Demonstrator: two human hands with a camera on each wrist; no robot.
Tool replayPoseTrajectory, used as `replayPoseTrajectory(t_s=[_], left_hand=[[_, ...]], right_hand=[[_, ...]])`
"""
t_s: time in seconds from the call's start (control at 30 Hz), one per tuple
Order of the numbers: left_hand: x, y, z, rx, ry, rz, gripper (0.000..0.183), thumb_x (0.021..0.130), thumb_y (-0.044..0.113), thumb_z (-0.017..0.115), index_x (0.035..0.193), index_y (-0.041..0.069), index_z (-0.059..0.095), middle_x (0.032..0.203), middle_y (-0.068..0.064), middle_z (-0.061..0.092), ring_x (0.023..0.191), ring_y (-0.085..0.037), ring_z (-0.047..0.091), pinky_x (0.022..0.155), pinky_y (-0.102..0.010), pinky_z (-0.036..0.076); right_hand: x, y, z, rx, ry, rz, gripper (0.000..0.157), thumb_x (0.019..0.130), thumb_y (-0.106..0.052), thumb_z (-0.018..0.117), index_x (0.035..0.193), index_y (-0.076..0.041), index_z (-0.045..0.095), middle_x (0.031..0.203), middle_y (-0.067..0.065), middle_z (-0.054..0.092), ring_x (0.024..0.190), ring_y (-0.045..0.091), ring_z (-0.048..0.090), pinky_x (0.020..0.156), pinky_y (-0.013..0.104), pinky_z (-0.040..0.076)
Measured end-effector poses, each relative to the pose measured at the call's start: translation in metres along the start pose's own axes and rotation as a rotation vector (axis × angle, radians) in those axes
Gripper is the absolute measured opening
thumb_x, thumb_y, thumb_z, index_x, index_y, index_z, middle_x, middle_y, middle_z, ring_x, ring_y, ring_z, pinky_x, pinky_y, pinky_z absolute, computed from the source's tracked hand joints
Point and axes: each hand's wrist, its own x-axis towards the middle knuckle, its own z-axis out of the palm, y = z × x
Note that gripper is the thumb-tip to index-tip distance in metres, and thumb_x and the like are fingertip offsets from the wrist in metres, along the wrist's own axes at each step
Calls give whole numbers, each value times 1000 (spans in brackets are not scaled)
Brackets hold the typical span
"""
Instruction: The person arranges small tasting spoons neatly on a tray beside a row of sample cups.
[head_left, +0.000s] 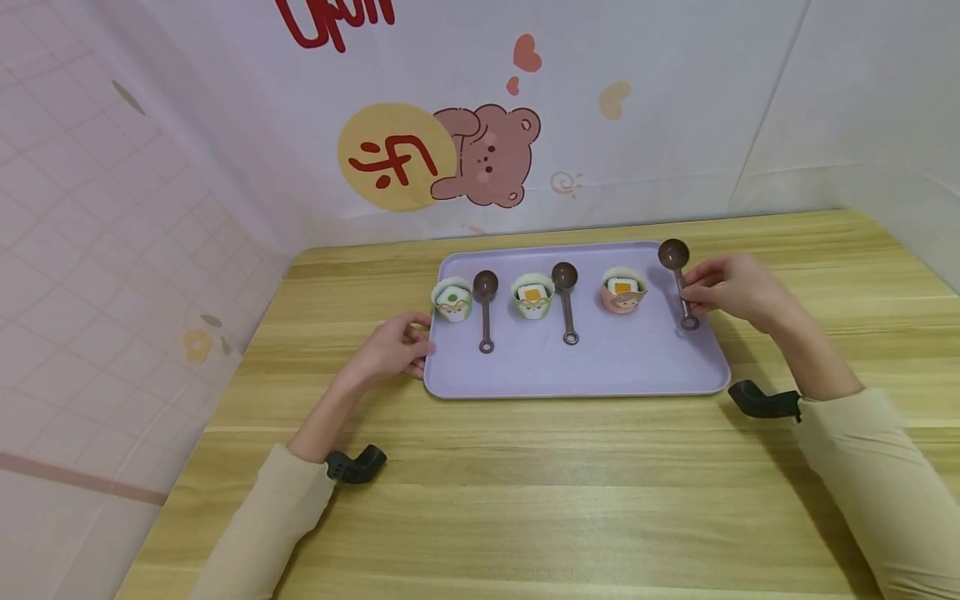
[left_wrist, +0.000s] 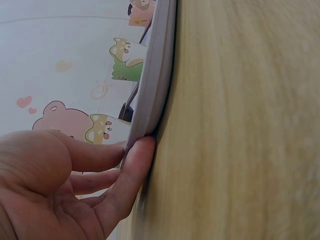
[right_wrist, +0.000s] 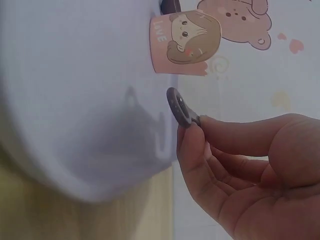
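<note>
My right hand [head_left: 738, 292] pinches the handle of a brown measuring spoon [head_left: 674, 255] over the right end of the lilac tray [head_left: 517, 379]. In the right wrist view the spoon's ringed handle end [right_wrist: 179, 107] sticks out past the fingertips, and its shadow falls on the tray. At the tray's left edge my left hand [head_left: 390, 346] grips the rim between thumb and fingers, as the left wrist view also shows. Two more brown measuring spoons [head_left: 486, 285] [head_left: 565, 277] lie on the tray, bowls toward the wall.
Three paper baking cups stand in a row on the tray: two green with dogs [head_left: 455, 310] [head_left: 533, 308], one pink with a girl's face [right_wrist: 185, 45]. Each holds a white piece with a coloured mark. Behind the wooden table [head_left: 540, 483] rises a wall with a bear print [head_left: 491, 158].
</note>
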Motion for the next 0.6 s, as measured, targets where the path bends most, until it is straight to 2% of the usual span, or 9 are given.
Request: replayPoseTrajectory(t_s=[0.23, 0.6], left_hand=[[2, -2, 1, -55, -7, 14, 45, 100, -4, 56, 142, -10, 40, 106, -23, 55, 65, -17, 63, 66, -34, 65], [1, 0, 1, -40, -5, 5, 45, 100, -3, 56, 142, -9, 41, 107, -23, 57, 66, -17, 64, 66, -34, 65]], right_hand=[[4, 2, 9, 1, -37, 6, 31, 97, -2, 64, 117, 20, 54, 91, 8, 66, 71, 6, 67, 68, 25, 62], [4, 0, 17, 6, -58, 26, 30, 97, -1, 64, 116, 21, 54, 92, 12, 64, 70, 7, 67, 68, 26, 63]])
